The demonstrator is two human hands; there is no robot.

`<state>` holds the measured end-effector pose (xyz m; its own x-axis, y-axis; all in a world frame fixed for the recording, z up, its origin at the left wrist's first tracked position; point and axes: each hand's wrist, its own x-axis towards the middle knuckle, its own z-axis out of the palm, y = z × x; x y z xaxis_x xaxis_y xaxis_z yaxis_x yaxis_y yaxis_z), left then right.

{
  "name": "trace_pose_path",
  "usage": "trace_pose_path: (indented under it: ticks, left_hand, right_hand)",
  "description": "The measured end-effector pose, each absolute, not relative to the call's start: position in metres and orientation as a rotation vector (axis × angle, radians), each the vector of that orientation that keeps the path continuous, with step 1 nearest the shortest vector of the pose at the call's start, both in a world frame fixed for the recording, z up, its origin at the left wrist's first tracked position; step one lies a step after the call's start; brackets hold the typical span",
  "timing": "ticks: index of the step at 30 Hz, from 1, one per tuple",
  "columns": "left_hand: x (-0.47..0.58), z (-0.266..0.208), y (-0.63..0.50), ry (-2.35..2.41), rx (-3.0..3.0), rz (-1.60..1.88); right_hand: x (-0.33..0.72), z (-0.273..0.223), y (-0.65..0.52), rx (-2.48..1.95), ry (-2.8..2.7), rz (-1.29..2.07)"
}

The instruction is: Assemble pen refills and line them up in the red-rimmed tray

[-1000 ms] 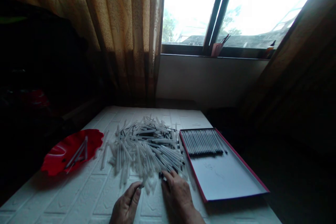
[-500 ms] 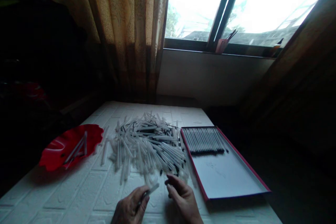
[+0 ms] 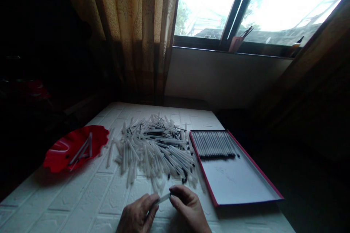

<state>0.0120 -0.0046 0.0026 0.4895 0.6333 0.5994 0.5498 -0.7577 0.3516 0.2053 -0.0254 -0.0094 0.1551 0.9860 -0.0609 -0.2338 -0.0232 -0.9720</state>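
Head camera view, looking down and forward: gold patterned fabric curtains (image 3: 128, 25) hang on both sides of a bright sliding window with a dark frame (image 3: 228, 11). Below stretches a white table with an embossed brick pattern (image 3: 87, 193). On its right side lies a shallow, white-lined rectangular box tray with a pinkish-red rim (image 3: 240, 187). Left of the tray, across the middle, spreads a loose heap of clear and greyish plastic pen tubes (image 3: 155, 149), some showing dark parts. Further left sits a glossy red dish with a wavy edge (image 3: 58, 151), holding a few tubes. At the tray's far end, a neat row of clear tubes with black ends (image 3: 214, 145) lies side by side. On the window ledge stands a pink cup with thin dark sticks (image 3: 235, 43). At the table's near side, the left hand (image 3: 138, 214) and right hand (image 3: 190, 208) both pinch narrowly on one short, translucent tube (image 3: 164, 198), held between them just in front of the heap. Faint grey marks (image 3: 226, 174) on the tray's white lining are too indistinct to read. Smallest are loose black caps (image 3: 184, 179) at the heap's near edge.
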Motion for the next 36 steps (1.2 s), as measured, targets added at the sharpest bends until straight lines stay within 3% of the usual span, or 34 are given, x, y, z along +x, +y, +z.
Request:
trace_pose_path:
  ticks: [13,19,26,36]
  left_hand:
    - [0.011,0.003,-0.005,0.995,2.709,0.988]
    - [0.011,0.002,-0.005,0.984,2.672,0.971]
    - [0.011,0.002,-0.006,0.973,2.680,0.909]
    - [0.011,0.004,-0.006,0.992,2.639,0.951]
  right_hand:
    - [0.231,0.007,-0.025,-1.287,-1.766,0.744]
    - [0.234,0.011,-0.024,-1.364,-1.998,0.675]
    - [0.227,-0.007,-0.023,-1.502,-1.982,0.686]
    - [0.226,0.001,-0.031,-1.318,-1.652,0.879]
